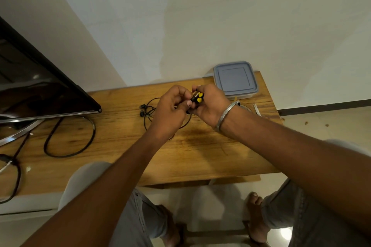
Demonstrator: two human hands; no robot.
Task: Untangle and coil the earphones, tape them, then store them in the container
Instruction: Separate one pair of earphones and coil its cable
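**Clerk:** Item one, the piece in hand?

**Checker:** Yellow-tipped earphones (197,97), a small black bundle. It is held between both hands above the table (210,156), clear of the wood.

**Clerk:** Left hand?

**Checker:** Left hand (170,111): fingers curled, thumb and fingertips pinching the left end of the bundle.

**Clerk:** Right hand?

**Checker:** Right hand (209,104): fingers curled round the bundle's right side. Metal bangle (226,113) on the wrist.

**Clerk:** Lying on the table?

**Checker:**
- Black earphones (146,111): loose loops of cord, buds to the left, partly under the left hand.
- Container (235,79): grey lid on, at the far right corner by the wall.
- Roll of tape (247,108): just beyond the right wrist, partly hidden.
- Monitor (40,86): far left.
- Black cable (88,142): thick, looped in front of the monitor.
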